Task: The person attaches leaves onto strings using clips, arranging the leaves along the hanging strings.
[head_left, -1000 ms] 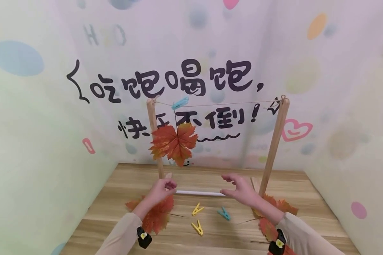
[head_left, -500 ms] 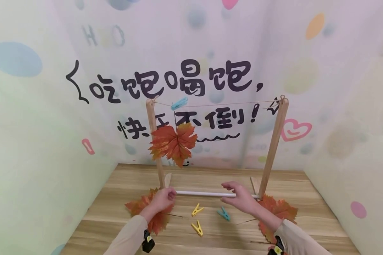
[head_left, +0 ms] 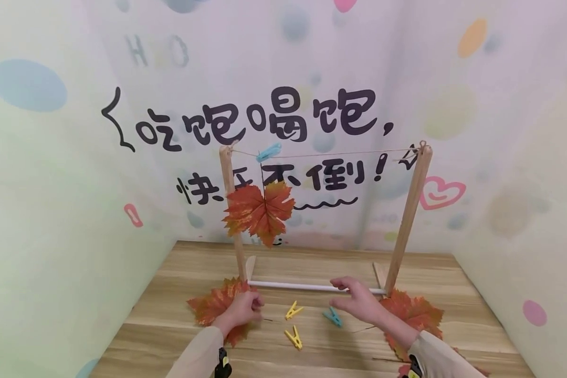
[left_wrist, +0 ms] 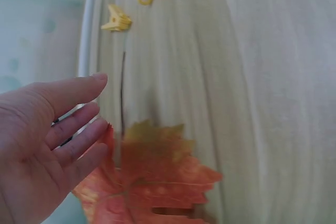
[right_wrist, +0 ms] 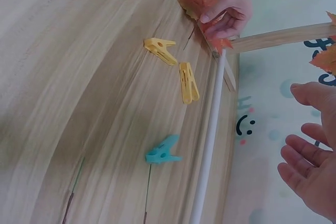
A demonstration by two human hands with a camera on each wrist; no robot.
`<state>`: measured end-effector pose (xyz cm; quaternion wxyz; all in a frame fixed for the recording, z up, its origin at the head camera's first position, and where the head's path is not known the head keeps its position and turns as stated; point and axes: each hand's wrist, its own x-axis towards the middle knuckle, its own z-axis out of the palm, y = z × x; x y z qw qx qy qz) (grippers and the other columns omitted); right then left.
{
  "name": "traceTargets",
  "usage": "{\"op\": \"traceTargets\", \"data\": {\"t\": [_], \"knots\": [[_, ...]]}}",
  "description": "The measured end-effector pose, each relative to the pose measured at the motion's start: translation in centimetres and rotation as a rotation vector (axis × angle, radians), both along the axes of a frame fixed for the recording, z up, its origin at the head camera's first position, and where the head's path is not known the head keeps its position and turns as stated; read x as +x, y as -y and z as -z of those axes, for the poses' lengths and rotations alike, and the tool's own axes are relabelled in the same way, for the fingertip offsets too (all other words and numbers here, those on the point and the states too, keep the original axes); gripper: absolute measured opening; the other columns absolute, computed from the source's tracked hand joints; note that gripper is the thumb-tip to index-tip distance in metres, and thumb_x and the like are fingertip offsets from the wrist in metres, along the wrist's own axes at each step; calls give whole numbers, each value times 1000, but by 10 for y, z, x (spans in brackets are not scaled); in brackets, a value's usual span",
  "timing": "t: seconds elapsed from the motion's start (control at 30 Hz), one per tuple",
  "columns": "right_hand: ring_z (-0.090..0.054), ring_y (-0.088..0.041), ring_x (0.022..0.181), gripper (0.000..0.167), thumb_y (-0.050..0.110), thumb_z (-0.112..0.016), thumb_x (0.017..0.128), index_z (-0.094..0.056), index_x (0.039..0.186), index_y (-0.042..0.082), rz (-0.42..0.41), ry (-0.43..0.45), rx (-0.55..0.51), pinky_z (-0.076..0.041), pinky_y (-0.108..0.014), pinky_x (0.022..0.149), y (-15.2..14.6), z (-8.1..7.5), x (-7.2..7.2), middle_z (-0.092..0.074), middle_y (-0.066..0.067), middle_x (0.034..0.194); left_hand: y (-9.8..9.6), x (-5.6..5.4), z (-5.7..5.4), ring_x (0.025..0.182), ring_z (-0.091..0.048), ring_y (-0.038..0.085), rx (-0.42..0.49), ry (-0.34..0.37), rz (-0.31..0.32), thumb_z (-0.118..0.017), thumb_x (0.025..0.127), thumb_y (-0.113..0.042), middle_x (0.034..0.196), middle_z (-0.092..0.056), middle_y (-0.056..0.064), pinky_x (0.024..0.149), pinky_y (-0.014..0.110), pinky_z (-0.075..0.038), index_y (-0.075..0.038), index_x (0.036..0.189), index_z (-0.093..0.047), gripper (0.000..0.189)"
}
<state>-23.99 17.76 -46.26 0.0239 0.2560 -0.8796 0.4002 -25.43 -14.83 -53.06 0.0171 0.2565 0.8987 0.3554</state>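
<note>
My left hand (head_left: 240, 311) hovers over a red-orange maple leaf (head_left: 208, 305) on the table, its stem reaching right. In the left wrist view its fingers are loosely bent with nothing in them. My right hand (head_left: 359, 303) is held above the table near the white rod (head_left: 293, 286), fingers spread and holding nothing. Between the hands lie two yellow clothespins (head_left: 294, 337) and a blue clothespin (head_left: 333, 317). Another maple leaf (head_left: 255, 210) hangs by its stem from a blue clothespin (head_left: 269, 152) clipped on the string (head_left: 331, 154).
Two wooden posts (head_left: 407, 220) carry the string, with the white rod joining them at the bottom. More maple leaves (head_left: 416, 315) lie at the right, partly behind my right forearm. A printed curtain (head_left: 312, 52) hangs behind the wooden table (head_left: 160, 325).
My left hand has moved down and toward me, from beside the left post's foot to over the left leaf. The right hand has sunk slightly. The hanging leaf stays in place.
</note>
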Motion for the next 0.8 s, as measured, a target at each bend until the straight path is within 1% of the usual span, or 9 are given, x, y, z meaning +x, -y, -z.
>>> {"op": "traceTargets", "data": {"t": [0.03,0.23,0.3,0.43,0.5,0.67,0.73,0.8], "knots": [[-56,-31,97,43,18,-72,77,-58,111,-4,-2,5,-2,-44,-50,82,0,2,0,-61,-12,106,1,1,2,70,-58,26,-6,2,-3,-72,64,6,74,-62,14,64,26,-48,5,81,-59,21],[-57,-30,97,41,19,-71,77,-59,111,-1,-9,21,29,-46,-43,79,3,10,0,-62,-9,104,5,6,11,68,-58,20,-79,13,-30,-75,64,2,73,-62,6,62,29,-48,0,79,-61,21],[-56,-31,96,41,19,-71,78,-59,111,-1,-13,30,25,-46,-45,78,4,12,0,-62,-10,104,6,7,12,66,-57,17,-119,-4,-37,-75,64,2,72,-62,4,62,28,-47,-2,77,-62,19],[-56,-30,96,41,19,-70,78,-59,111,-3,-14,50,18,-46,-49,79,5,17,1,-62,-11,104,7,8,15,65,-55,10,-207,-66,-51,-75,65,3,70,-63,-2,61,27,-46,-8,72,-65,16],[-56,-30,95,40,19,-70,78,-59,110,-3,-14,58,17,-46,-49,79,5,19,2,-62,-12,104,7,8,17,65,-55,8,-235,-92,-57,-74,66,3,69,-63,-4,61,27,-47,-10,71,-66,16],[-56,-33,94,39,20,-70,79,-59,109,-3,-37,55,31,-46,-48,77,6,26,1,-62,-13,103,8,7,18,63,-56,7,-245,-147,-59,-74,67,1,67,-63,-6,59,27,-46,-12,68,-67,15],[-56,-34,94,39,21,-69,80,-59,109,-3,-47,51,43,-47,-47,77,7,29,0,-62,-14,103,9,6,18,62,-55,6,-242,-151,-57,-75,68,0,65,-63,-7,58,26,-46,-12,67,-67,14],[-57,-33,93,39,22,-69,80,-60,109,-2,-50,44,58,-47,-44,77,7,32,0,-63,-13,103,9,5,18,62,-53,5,-230,-135,-57,-74,69,-2,65,-62,-7,58,26,-46,-12,67,-67,13]]}}
